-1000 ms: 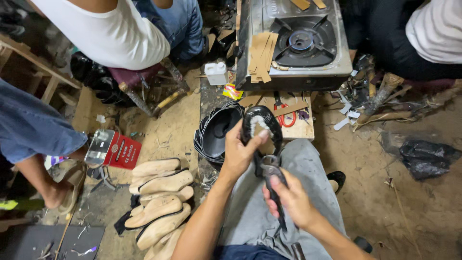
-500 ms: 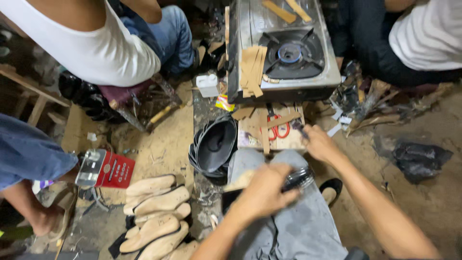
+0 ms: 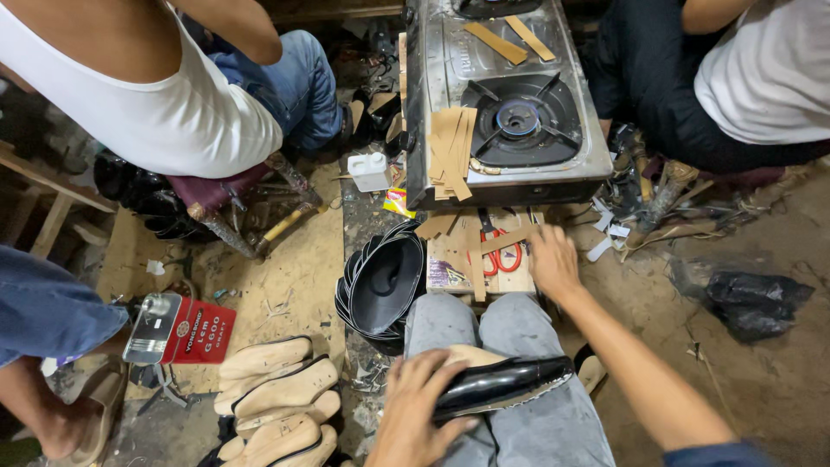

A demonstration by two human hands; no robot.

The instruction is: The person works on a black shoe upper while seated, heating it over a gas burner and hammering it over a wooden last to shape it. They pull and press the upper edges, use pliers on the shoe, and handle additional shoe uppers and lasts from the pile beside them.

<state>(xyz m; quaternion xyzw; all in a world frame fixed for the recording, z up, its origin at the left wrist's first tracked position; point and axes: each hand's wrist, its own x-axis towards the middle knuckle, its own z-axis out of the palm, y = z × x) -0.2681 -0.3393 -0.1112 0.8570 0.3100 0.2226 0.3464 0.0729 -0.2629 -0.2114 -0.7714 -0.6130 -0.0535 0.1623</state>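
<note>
A steel gas stove [image 3: 484, 95] stands on the floor ahead of the person's knees, with strips of brown card [image 3: 451, 147] hanging over its front edge. Below it lies a small board [image 3: 475, 259] carrying red-handled scissors [image 3: 501, 255]. A black shoe [image 3: 501, 385] lies across the lap, toe pointing right. The left hand [image 3: 415, 411] is clamped on its heel end, fingers curled over the top. The right hand [image 3: 553, 264] reaches to the board's right edge, well apart from the shoe, fingers loosely spread and holding nothing visible. A stack of black soles [image 3: 380, 285] sits just left of the knees.
</note>
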